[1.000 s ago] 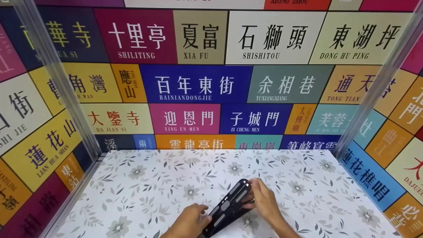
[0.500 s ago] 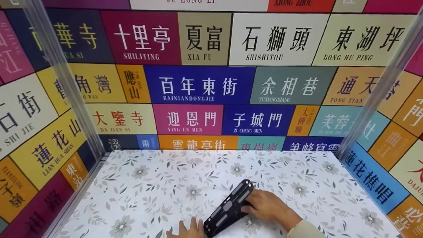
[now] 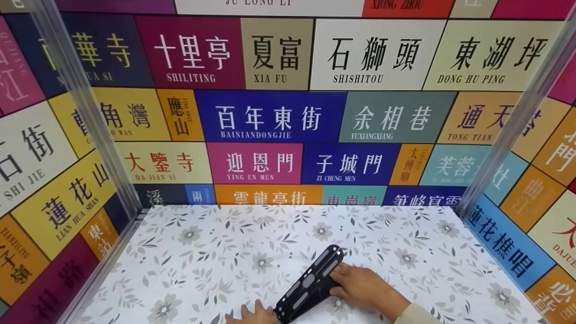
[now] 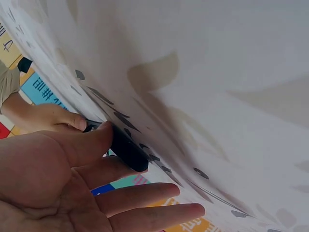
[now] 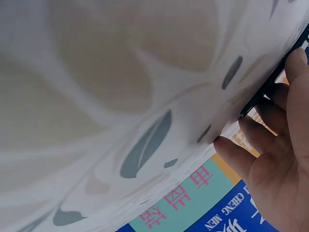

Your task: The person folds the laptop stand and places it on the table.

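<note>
A long black slotted folding stand (image 3: 308, 281) with rounded ends lies slantwise at the front of the table in the head view, its upper plate raised over a lower part. My left hand (image 3: 255, 315) pinches its near end; in the left wrist view, the thumb and index finger of that hand (image 4: 96, 179) are on the black end (image 4: 129, 153), the other fingers spread. My right hand (image 3: 366, 285) grips the far right side. The right wrist view has that hand's thumb and curled fingers (image 5: 275, 140) along the stand's dark edge (image 5: 270, 82).
A white table (image 3: 202, 265) with a grey floral print spreads around the stand. Behind and beside it stand walls of coloured panels (image 3: 274, 117) with large characters. Clear upright posts (image 3: 96, 117) rise at the back corners.
My left hand has shifted down to the stand's near end and spread its fingers. My right hand has turned and lowered along the right side, bringing its sleeve into view. The stand barely moved.
</note>
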`<state>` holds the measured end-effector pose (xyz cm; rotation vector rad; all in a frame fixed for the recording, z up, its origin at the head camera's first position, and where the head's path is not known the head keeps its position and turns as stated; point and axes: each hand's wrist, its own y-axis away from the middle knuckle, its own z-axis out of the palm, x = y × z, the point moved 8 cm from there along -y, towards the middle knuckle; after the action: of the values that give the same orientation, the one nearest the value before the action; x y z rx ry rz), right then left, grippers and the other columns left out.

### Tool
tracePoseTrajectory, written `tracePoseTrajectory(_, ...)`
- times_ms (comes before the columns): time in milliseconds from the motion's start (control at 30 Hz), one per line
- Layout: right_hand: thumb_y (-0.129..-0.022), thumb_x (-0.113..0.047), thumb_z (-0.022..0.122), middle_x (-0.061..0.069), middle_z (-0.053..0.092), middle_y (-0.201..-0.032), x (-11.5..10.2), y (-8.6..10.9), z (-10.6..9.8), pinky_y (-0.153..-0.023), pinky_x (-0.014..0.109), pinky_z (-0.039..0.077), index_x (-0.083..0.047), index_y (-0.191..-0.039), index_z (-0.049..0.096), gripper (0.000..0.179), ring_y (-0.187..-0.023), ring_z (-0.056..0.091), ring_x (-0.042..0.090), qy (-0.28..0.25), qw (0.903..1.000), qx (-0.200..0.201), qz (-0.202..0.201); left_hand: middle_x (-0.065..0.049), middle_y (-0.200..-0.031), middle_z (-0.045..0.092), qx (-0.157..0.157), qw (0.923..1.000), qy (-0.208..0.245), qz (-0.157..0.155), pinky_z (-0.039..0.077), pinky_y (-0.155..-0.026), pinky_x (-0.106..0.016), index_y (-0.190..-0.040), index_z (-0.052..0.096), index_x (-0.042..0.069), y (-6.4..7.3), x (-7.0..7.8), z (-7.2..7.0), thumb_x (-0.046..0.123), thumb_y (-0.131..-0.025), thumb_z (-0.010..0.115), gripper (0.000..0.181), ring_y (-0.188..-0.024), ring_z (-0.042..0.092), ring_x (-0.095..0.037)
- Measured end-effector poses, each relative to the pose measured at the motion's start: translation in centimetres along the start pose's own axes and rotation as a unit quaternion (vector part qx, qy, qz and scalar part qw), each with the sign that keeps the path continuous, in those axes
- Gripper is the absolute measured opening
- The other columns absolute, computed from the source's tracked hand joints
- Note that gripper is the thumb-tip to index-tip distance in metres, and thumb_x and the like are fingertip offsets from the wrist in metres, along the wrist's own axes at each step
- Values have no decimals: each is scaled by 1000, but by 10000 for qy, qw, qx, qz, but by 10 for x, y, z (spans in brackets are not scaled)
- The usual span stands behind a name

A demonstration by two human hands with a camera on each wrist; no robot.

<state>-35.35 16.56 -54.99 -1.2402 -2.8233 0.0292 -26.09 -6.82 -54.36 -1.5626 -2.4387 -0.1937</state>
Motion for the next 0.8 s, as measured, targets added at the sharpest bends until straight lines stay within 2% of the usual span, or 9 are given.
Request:
tracePoseTrajectory(167, -94, -57, 36, 6, 46, -141, -3, 1, 0, -97, 46, 44, -16, -136, 49, 60, -127, 47, 30, 25, 10000, 28, 86, -27, -109, 63, -118, 9995, -179, 216, 19, -100, -72, -110, 65, -2, -2, 1, -2, 30, -85, 63, 41, -110, 56, -42)
tracePoseTrajectory(233, -94, -57, 36, 6, 45, -143, -4, 1, 1, -98, 46, 43, -16, -138, 47, 61, -129, 44, 29, 27, 9999, 16, 121, -28, -109, 63, -88, 9997, -101, 211, 18, -101, -71, -111, 65, -2, -3, 0, -3, 30, -83, 65, 42, -109, 55, -44)
tracePoseTrajectory(367, -95, -54, 38, 7, 45, -142, -6, 3, 0, -98, 45, 44, -15, -139, 45, 60, -129, 44, 29, 43, 9999, 83, 125, -26, -110, 63, -225, 9994, -135, 222, 16, -101, -72, -111, 64, -3, -5, 1, -2, 29, -82, 66, 43, -111, 54, -42)
tracePoseTrajectory(500, -95, -52, 42, 6, 45, -143, -9, 5, -2, -97, 44, 45, -14, -140, 44, 59, -129, 44, 29, 80, 9997, 219, 88, -16, -114, 65, -488, 9972, -426, 376, 14, -101, -73, -108, 67, 0, -8, 4, 0, 30, -84, 64, 39, -114, 53, -37)
tracePoseTrajectory(600, -95, -51, 43, 6, 44, -143, -11, 6, -3, -96, 43, 46, -12, -140, 43, 59, -130, 44, 28, 125, 9995, 273, 78, -10, -115, 65, -559, 9958, -511, 505, 13, -100, -74, -105, 68, 1, -10, 5, 0, 30, -84, 64, 36, -115, 52, -37)
tracePoseTrajectory(800, -94, -49, 46, 7, 47, -141, -13, 9, -5, -93, 44, 48, -9, -137, 47, 59, -127, 46, 29, 160, 9991, 355, 166, -12, -113, 65, -643, 9952, -453, 590, 15, -100, -74, -104, 68, -1, -14, 3, -1, 32, -82, 66, 39, -113, 53, -38)
